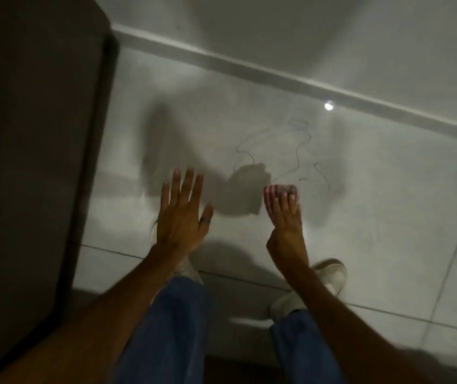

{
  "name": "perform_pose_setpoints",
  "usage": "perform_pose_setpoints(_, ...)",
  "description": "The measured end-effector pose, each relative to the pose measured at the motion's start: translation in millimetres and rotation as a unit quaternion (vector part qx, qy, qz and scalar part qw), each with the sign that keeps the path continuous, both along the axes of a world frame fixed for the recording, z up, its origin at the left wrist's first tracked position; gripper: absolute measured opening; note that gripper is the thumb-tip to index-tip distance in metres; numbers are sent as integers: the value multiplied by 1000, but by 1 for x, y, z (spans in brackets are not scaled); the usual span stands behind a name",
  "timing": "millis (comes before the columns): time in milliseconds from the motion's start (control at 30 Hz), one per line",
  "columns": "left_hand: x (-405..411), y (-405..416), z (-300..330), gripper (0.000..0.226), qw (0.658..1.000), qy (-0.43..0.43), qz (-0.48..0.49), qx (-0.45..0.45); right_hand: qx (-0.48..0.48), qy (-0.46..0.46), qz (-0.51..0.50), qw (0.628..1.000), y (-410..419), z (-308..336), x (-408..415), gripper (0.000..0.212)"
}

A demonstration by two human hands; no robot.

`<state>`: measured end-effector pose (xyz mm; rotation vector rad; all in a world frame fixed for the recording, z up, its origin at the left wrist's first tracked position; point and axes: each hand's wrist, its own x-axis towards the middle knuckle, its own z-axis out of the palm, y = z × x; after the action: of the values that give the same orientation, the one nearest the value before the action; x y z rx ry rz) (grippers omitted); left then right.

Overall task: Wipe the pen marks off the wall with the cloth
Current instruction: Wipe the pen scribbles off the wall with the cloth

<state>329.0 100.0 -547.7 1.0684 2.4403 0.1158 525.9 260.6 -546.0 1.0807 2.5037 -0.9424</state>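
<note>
Thin squiggly pen marks [291,145] run across the pale tiled surface [388,189] in front of me, below a light baseboard strip. My right hand [287,225] holds a red-and-white checked cloth [278,194] under its fingers, just below the lower ends of the marks. My left hand [181,214] is stretched out flat with fingers spread, to the left of the cloth, holding nothing.
A dark brown panel [33,151] fills the left side. A baseboard strip [277,76] crosses diagonally above the marks. My blue jeans [177,328] and white shoes [330,275] show at the bottom. A bright light spot [328,106] reflects near the strip.
</note>
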Motion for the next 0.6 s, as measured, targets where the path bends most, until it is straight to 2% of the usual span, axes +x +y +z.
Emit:
perform_pose_setpoints(100,-4,21,-80,77,1000,20,-21,-9,36,-4,-41,998,25,-62,40,99)
perform_pose_setpoints(167,-15,36,-124,74,999,43,-6,-7,59,9,-69,996,41,-96,62,90)
perform_pose_setpoints(267,-25,55,-171,72,998,54,30,4,41,-12,-59,997,57,-140,84,82)
perform_pose_setpoints(333,-20,59,-193,71,994,89,54,19,59,-36,-57,996,56,-161,90,81)
perform_pose_setpoints(500,-22,48,-216,71,982,164,56,78,176,22,-139,974,92,-187,53,71)
perform_pose_setpoints(600,-22,49,-215,71,979,173,63,87,214,3,-251,944,136,-193,36,66)
